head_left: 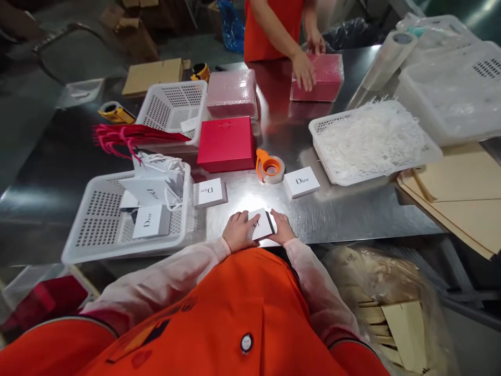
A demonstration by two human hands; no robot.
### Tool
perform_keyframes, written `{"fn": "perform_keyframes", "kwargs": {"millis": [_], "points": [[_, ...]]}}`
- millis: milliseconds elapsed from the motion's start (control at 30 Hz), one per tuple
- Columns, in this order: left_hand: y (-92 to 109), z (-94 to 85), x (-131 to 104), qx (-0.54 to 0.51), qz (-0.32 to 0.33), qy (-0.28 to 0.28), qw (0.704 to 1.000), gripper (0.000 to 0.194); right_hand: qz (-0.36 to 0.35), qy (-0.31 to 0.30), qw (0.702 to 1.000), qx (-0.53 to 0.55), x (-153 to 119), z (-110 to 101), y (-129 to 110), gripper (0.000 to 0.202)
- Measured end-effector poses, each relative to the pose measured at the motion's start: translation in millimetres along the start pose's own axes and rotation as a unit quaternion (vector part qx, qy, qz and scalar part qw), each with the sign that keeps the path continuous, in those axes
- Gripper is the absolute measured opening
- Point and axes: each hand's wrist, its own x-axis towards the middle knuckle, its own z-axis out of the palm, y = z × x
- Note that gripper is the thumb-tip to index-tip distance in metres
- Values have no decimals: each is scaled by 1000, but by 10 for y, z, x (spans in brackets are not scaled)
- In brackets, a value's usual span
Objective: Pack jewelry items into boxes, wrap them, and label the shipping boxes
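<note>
Near the table's front edge, a small white box [261, 223] with a dark strip along its right side sits between my hands. My left hand [239, 231] grips its left side, thumb on the top face. My right hand [282, 227] holds the right side by the dark strip. Two more white boxes marked Dior lie close by, one to the left [210, 192] and one to the right [301, 181]. An orange tape dispenser [270, 166] with clear tape rests between and behind them. Behind the left box is a larger red box [226, 143].
A white basket [94, 219] with Dior boxes and bags stands left; another basket [172, 104] is behind it. White shredded filler fills a basket [371, 138] at right. Across the table [274, 104], a person's hands touch a wrapped red box [329, 78].
</note>
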Motion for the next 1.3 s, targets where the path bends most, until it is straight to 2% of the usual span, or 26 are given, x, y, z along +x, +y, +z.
{"fn": "perform_keyframes", "kwargs": {"millis": [167,367,467,567,633,700,733,800,867,933,1067,1133,1200,1300], "points": [[-34,77,-16,12,11,9,1000,94,9,-8,1000,3,-9,-28,-53,98],[-121,239,-25,33,40,30,998,85,25,-88,995,40,47,-213,-142,75],[-146,272,-28,6,43,41,998,95,56,-59,994,76,144,-231,-247,57],[-178,272,-97,-62,18,82,995,114,91,-29,994,56,228,-167,-373,65],[-206,269,-183,-147,-45,128,980,119,109,-34,993,32,244,-120,-433,68],[-227,273,-268,-275,-165,149,935,108,121,-35,992,27,229,-96,-464,60],[-229,278,-299,-352,-230,138,897,96,120,-32,992,28,216,-93,-468,54],[-212,293,-322,-511,-326,95,790,70,108,-26,993,27,193,-100,-459,47],[-173,312,-297,-623,-355,68,694,53,97,-24,995,17,185,-116,-436,45],[-135,333,-251,-672,-363,71,641,45,93,-27,995,3,193,-134,-412,47],[-123,393,-186,-699,-380,59,603,33,78,-40,996,1,216,-180,-410,45],[-144,433,-175,-703,-386,54,595,29,75,-46,996,6,221,-211,-446,44],[-162,472,-163,-699,-392,56,595,27,91,-52,994,12,226,-245,-500,45],[-174,506,-137,-679,-401,58,613,30,146,-57,987,16,240,-290,-595,47]]}}
